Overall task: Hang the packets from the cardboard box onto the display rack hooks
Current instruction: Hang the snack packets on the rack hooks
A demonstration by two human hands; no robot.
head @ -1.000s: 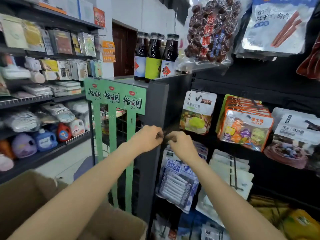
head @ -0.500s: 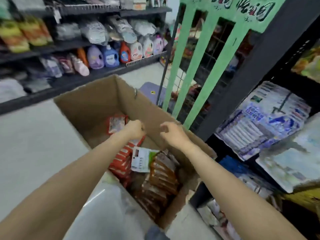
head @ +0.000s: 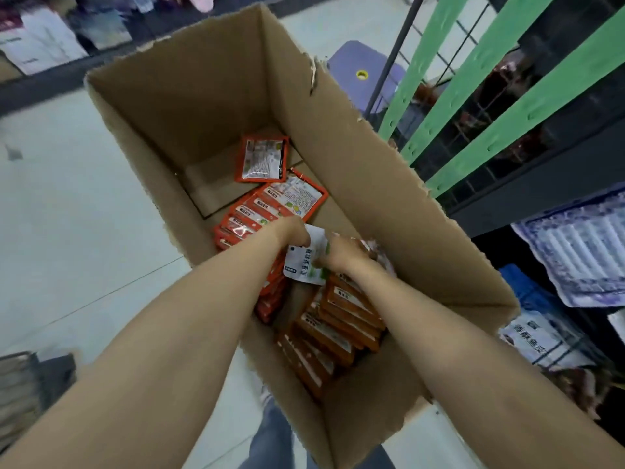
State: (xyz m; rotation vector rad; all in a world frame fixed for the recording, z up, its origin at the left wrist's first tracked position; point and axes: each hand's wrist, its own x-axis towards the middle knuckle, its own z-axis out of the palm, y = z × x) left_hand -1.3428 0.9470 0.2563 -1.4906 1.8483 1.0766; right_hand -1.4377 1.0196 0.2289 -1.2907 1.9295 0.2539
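Both hands down in tall brown cardboard box [head: 216, 106]: left hand [head: 293, 231] and right hand [head: 341, 253] fingers pinch white-green flat packet [head: 304, 265] (orange stacks beneath); lift straight, hang-hole upward.

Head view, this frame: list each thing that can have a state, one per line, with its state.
cardboard box: open, top edges torn, partly filled
white and green packet: on top of the piles, held by both hands
left hand: fingers on the packet's upper edge
right hand: fingers curled on the packet's right side
red packets: stacked in a row
lone red packet: flat on the box floor
orange packets: stacked in a row
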